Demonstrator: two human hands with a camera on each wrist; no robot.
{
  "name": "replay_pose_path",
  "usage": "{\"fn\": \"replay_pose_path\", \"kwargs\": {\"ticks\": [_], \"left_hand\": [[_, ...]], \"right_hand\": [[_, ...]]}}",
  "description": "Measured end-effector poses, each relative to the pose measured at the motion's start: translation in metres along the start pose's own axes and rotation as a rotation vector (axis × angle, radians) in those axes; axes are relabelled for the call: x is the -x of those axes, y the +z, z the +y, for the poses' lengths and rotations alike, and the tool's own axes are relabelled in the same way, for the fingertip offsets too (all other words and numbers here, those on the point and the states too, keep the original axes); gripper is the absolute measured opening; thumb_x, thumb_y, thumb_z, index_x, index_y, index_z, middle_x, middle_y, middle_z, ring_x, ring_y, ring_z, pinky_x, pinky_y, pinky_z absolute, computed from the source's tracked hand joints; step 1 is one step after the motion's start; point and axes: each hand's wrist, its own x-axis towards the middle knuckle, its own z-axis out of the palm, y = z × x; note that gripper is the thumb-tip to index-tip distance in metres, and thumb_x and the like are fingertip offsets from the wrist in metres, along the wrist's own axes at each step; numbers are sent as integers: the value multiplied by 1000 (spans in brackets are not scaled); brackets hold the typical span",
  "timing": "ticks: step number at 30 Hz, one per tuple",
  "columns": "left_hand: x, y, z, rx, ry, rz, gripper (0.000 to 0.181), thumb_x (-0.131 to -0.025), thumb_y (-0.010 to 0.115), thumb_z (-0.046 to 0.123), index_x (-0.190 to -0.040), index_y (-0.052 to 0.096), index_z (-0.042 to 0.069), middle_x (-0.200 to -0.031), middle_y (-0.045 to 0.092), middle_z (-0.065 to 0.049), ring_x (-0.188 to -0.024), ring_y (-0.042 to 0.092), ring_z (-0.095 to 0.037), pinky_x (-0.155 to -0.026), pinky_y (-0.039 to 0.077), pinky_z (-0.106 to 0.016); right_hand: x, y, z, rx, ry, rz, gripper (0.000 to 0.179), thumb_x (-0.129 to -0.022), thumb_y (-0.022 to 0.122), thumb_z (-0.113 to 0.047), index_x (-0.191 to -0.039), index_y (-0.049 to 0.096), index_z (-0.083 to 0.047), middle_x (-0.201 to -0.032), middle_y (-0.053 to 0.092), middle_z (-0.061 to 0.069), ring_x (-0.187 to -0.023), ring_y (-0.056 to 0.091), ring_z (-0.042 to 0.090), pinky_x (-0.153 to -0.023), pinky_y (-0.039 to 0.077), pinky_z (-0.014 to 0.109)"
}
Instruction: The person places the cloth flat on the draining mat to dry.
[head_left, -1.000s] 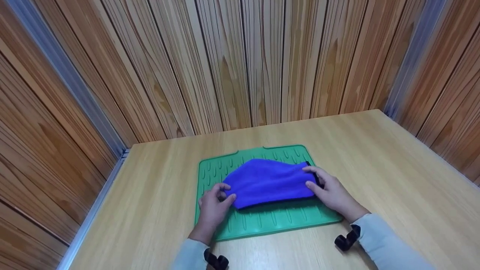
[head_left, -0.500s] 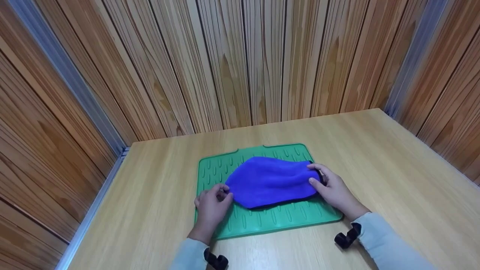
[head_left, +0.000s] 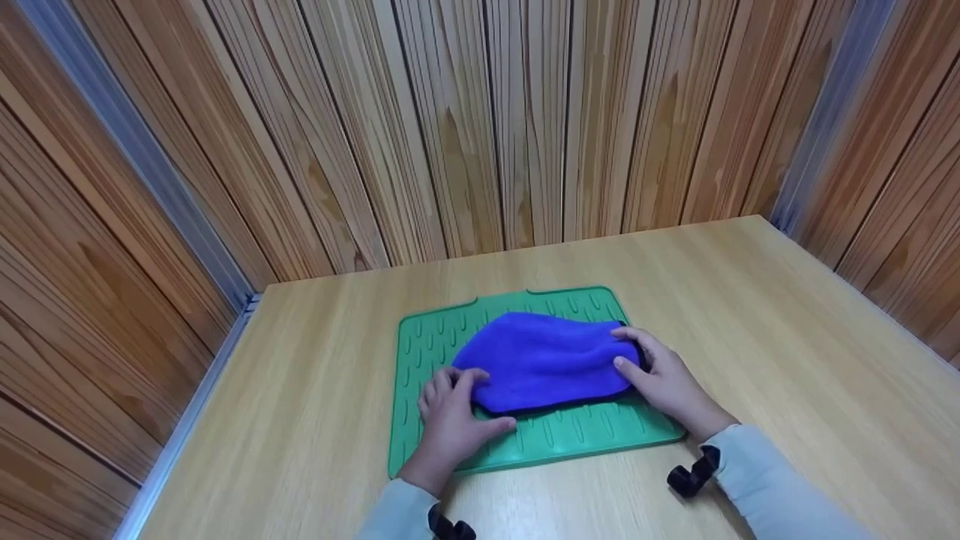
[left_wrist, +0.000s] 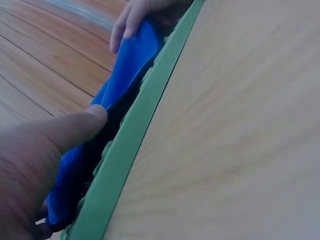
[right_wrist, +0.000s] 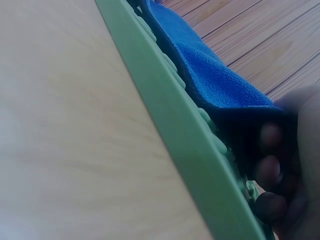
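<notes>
A blue fleecy cloth with a black edge lies on a green ribbed mat; its right end is slightly lifted. My left hand touches the cloth's left end with its fingers, the thumb stretched out apart over the mat. In the left wrist view, that straight thumb shows in front of the cloth. At the other end, my right hand pinches the black-edged side between thumb and fingers. Its curled fingertips sit beneath the dark edge of the cloth in the right wrist view.
The mat lies on a light wooden table with bare wood around it. Wood-plank walls stand behind and on both sides. Black wrist mounts sit on both sleeves.
My left hand has let go of the cloth's left corner, shifted slightly right and spread its thumb. The cloth moved a little right earlier and its near-left corner rounded. The right hand keeps its grip.
</notes>
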Motion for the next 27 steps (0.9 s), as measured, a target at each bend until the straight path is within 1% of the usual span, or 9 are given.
{"fn": "replay_pose_path", "kwargs": {"ticks": [5,10,13,16,20,25,27], "left_hand": [[0,4,1,-41,-12,1,64,-71,89,50,-124,59,29,-132,39,-6,-124,32,-34,-108,22,-58],[0,6,1,-54,-9,29,57,-74,88,46,-120,61,27,-132,41,-6,-123,34,-34,-106,23,-58],[1,7,2,-55,10,67,47,-78,84,40,-117,62,27,-130,42,-6,-121,36,-34,-105,25,-57],[0,8,1,-59,29,115,35,-83,78,33,-115,64,26,-127,44,-6,-121,37,-34,-104,26,-57],[-1,9,0,-63,40,171,23,-89,72,28,-112,67,24,-125,47,-6,-120,39,-34,-105,26,-58],[-1,7,-2,-72,30,213,13,-90,70,20,-102,68,24,-122,51,-6,-120,42,-35,-106,26,-58],[0,6,-4,-81,25,219,11,-90,71,17,-98,69,24,-120,53,-5,-120,43,-35,-106,27,-59]], "right_hand": [[0,1,0,5,-7,2,42,-100,63,-13,-141,54,-6,-149,50,16,-138,42,31,-101,28,8],[0,2,2,-8,-17,6,41,-100,63,-12,-140,54,-7,-147,51,17,-138,42,32,-101,29,8],[0,3,3,-15,-24,3,41,-100,63,-12,-140,54,-6,-145,52,17,-137,42,32,-101,30,9],[0,3,3,-24,-24,-2,41,-100,63,-13,-140,54,-7,-144,53,15,-136,43,29,-101,31,9],[0,3,2,-37,-37,-17,42,-100,64,-12,-140,54,-8,-141,56,13,-136,43,28,-101,32,9],[1,3,3,-24,-54,-31,42,-100,64,-11,-140,54,-7,-140,56,14,-136,44,31,-101,32,10],[2,2,3,-26,-43,-30,42,-99,64,-9,-140,55,-8,-140,56,13,-136,43,29,-101,32,10]]}}
